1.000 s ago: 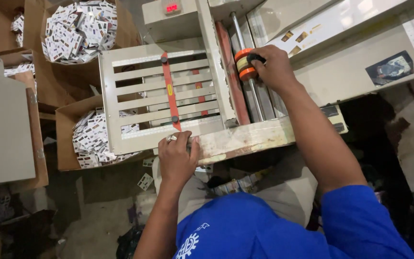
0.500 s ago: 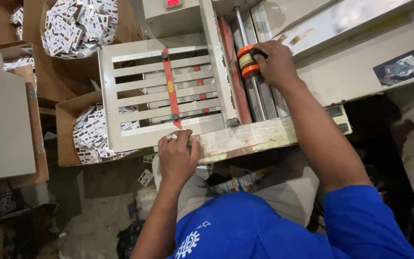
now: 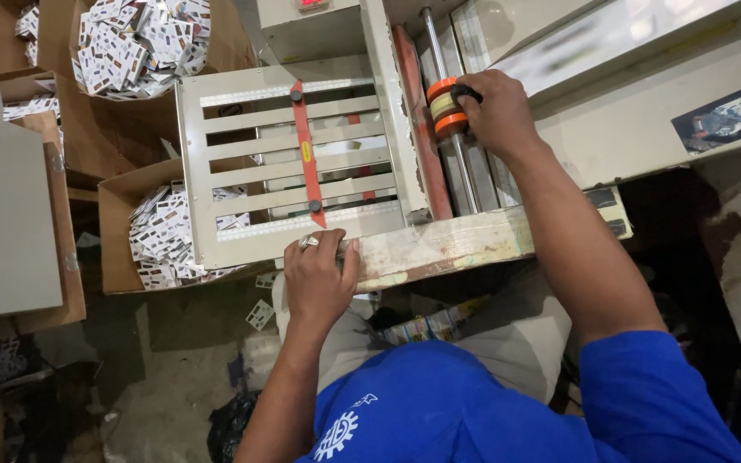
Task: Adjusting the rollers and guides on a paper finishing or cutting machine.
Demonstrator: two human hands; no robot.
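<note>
Orange-rimmed and yellow in the middle, the small roller collar (image 3: pixel 445 108) sat high on the bare steel rod (image 3: pixel 456 163) of the cream metal machine, and the right hand (image 3: pixel 497 111) was clamped around it, arm stretched forward. Compared with a second before, nothing had shifted: same grip, same spot on the rod. The left hand (image 3: pixel 319 279), ring showing, was curled over the near edge of the slatted cream metal tray (image 3: pixel 285 150), fingers bent down. Cardboard boxes of small printed cards (image 3: pixel 143 43) stood to the left.
</note>
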